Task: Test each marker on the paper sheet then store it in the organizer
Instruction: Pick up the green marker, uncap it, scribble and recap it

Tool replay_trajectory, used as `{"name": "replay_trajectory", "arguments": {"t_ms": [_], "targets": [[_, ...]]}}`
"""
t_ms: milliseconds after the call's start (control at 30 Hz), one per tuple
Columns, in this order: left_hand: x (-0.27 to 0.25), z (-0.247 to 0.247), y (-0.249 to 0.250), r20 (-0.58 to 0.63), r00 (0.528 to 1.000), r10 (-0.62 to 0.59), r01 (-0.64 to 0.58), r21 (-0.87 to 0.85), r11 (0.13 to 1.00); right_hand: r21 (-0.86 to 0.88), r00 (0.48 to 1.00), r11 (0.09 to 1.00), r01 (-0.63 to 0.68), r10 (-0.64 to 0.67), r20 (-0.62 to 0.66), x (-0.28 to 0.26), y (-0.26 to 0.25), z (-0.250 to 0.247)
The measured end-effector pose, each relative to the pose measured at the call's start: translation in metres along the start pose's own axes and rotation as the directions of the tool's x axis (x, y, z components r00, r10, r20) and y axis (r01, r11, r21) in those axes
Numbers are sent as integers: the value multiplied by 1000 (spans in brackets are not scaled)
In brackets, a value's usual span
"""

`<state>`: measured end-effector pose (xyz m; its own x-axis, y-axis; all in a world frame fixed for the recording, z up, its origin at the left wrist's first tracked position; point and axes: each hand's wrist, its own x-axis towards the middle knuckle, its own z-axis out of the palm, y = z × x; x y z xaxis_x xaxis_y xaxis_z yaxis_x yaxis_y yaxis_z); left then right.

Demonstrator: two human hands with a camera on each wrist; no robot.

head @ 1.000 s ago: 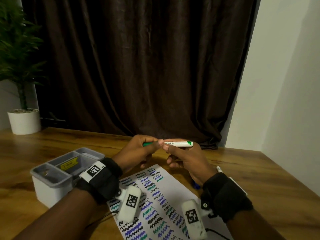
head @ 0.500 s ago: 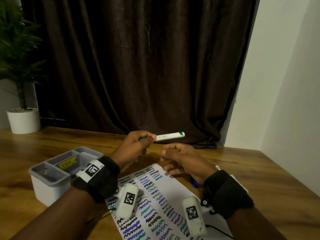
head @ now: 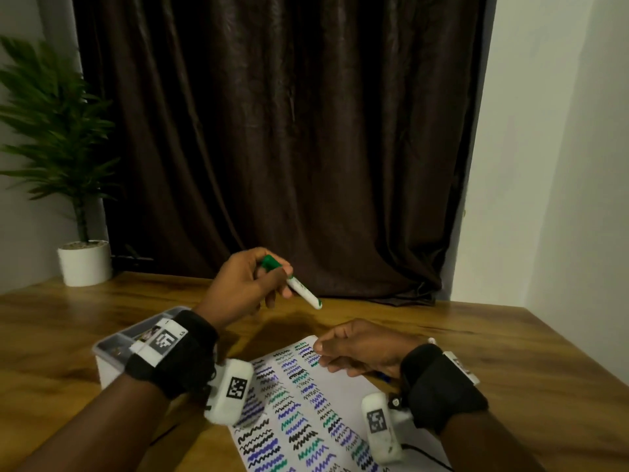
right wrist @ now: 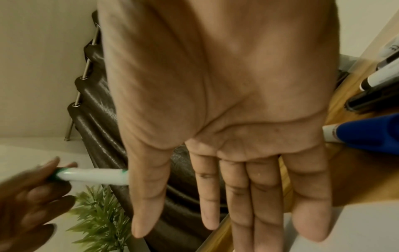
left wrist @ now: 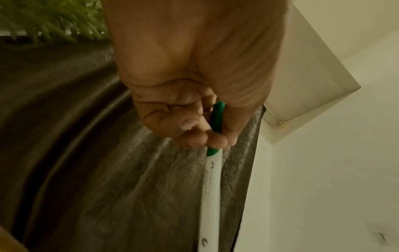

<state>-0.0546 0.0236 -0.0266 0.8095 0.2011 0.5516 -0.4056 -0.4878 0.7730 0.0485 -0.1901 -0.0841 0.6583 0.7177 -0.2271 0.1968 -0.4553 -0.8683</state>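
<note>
My left hand (head: pixel 252 284) holds a white marker with a green cap (head: pixel 299 291) by its capped end, above the table behind the paper. In the left wrist view the fingers curl round the green cap (left wrist: pixel 217 122) and the white barrel (left wrist: pixel 210 196) runs away from the hand. My right hand (head: pixel 357 349) hovers low over the far edge of the paper sheet (head: pixel 306 403), fingers straight and empty, as the right wrist view shows (right wrist: pixel 226 170). The sheet is covered with black, blue and green squiggles. The grey organizer (head: pixel 109 349) sits left of the paper, mostly hidden by my left wrist.
Several more markers, one with a blue cap (right wrist: pixel 367 133) and others black (right wrist: pixel 375 95), lie on the wooden table (head: pixel 510 352) right of the paper, under my right wrist. A potted plant (head: pixel 81 260) stands at the back left. A dark curtain (head: pixel 289 148) hangs behind.
The right hand has let go of the marker and dropped toward the paper. The left hand has kept the marker, lifted and turned it so its far end points down and right.
</note>
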Motion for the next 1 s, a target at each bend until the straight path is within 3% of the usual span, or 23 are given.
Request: {"name": "replay_trajectory", "arguments": {"t_ms": [167, 500, 667, 867, 1000], "targets": [[-23, -70, 34, -107, 994, 33, -19, 136, 991, -30, 999, 999, 31, -30, 14, 0, 1, -1], [-74, -179, 36, -321, 944, -80, 210, 394, 895, -23, 989, 994, 105, -102, 103, 9, 10, -2], [-82, -195, 15, -366, 925, -105, 300, 531, 792, -1, 985, 994, 105, -104, 137, 4, 8, 0], [-88, -192, -20, -319, 878, -358, 479, 554, 680, -53, 993, 994, 99, -94, 75, 0, 3, 3], [-83, -190, -20, -292, 872, -393, 486, 617, 619, -51, 995, 995, 88, -85, 57, -3, 0, 5]]}}
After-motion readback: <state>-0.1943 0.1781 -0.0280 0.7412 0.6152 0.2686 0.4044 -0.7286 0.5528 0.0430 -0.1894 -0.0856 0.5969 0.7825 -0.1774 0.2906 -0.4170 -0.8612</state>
